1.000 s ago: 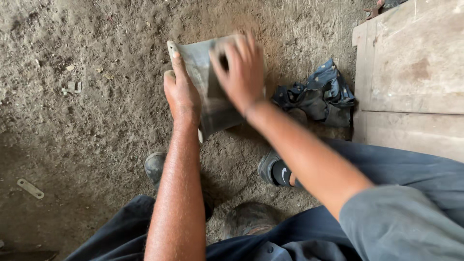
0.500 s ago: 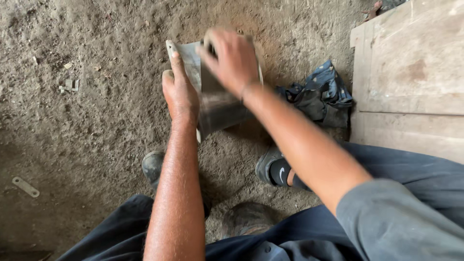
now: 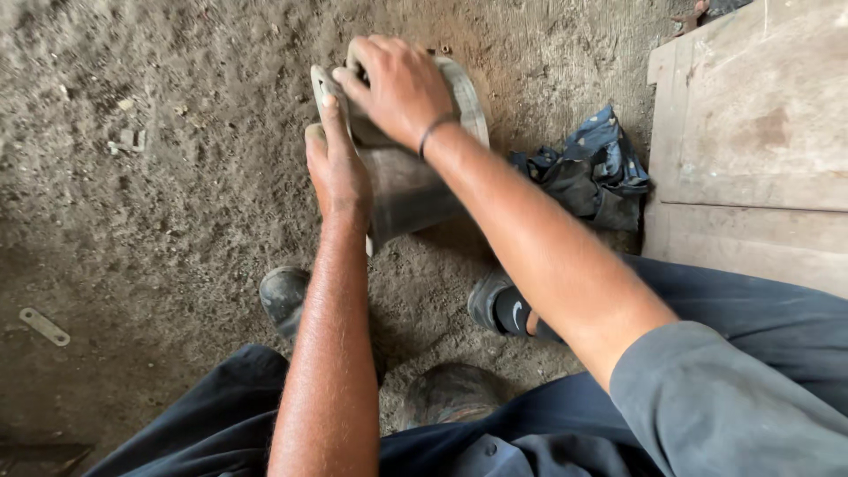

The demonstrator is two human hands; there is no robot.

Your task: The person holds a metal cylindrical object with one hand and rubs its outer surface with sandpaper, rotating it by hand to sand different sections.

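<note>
Nearest the camera, at 6 o'clock: dark blue trousers [image 3: 495,442] and a grey sleeve [image 3: 733,406] at 4 o'clock. A rounded dark lump [image 3: 450,393] sits on the ground between the legs; what it is I cannot tell.

A little farther out, two feet on the dirt floor [image 3: 132,203]: a dark shoe [image 3: 284,296] at 7 o'clock and a black sandal [image 3: 503,305] at 5 o'clock.

Centre and up toward 12 o'clock: both forearms reach out to a grey metal plate [image 3: 406,185], held tilted above the dirt, its curved upper rim toward 12 o'clock. The left hand [image 3: 337,168] grips the plate's left edge, thumb along the rim, fingers wrapped behind and out of sight. The right hand [image 3: 397,88] lies over the plate's top end, fingers curled down on it, clasping the upper edge. A dark band [image 3: 435,132] circles the right wrist.

At 3 o'clock, a crumpled dark blue rag [image 3: 592,172] lies on the ground just beside weathered wooden boards [image 3: 760,132] that fill the 2 o'clock side.

Far left, at 8 o'clock, a small flat metal strip [image 3: 44,325] lies well apart from everything. Small debris [image 3: 128,140] lies at 10 o'clock.
</note>
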